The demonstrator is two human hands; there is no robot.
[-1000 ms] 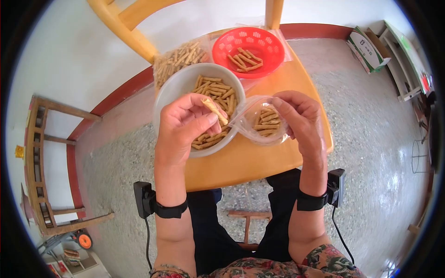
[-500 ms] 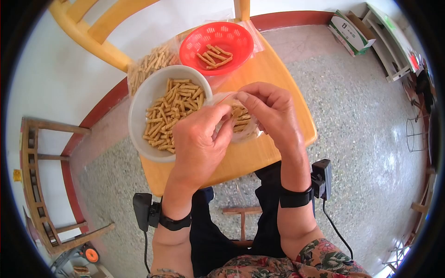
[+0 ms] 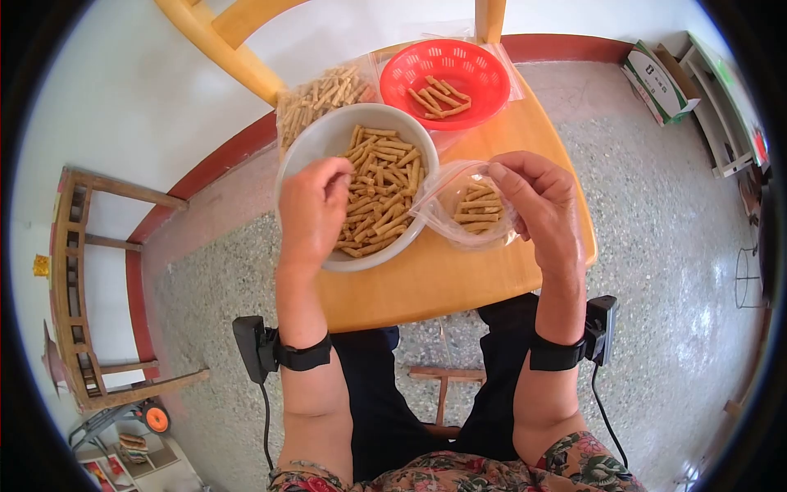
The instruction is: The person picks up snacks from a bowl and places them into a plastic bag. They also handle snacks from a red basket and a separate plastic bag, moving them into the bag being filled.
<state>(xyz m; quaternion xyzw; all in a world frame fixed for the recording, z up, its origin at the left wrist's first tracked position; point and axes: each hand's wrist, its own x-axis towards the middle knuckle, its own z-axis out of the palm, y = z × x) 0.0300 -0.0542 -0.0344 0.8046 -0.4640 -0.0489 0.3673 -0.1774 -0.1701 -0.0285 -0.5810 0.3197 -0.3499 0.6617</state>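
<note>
My right hand point(image 3: 541, 201) pinches the rim of a clear zip bag point(image 3: 443, 209) between thumb and fingers. The bag stands with its mouth apart on the chair seat, and several short brown snack sticks point(image 3: 479, 205) lie in it. Over the left side of a whitish bowl point(image 3: 293, 156), heaped with the same sticks point(image 3: 381, 184), is my left hand point(image 3: 311, 213). Its fingers are curled in, and whatever they may hold is hidden. Behind the bag sits a red perforated basket point(image 3: 492, 86) with several sticks in it.
The wooden chair point(image 3: 369, 299) carries everything. A large clear bag of paler sticks point(image 3: 324, 94) lies behind the bowl. A wooden rack point(image 3: 70, 287) stands on its side at left. At the far right are a cardboard box point(image 3: 660, 86) and a white shelf point(image 3: 717, 107).
My left hand has left the zip bag and moved left over the bowl. The bag's mouth is wider now, with my right hand still on it. The view has shifted left.
</note>
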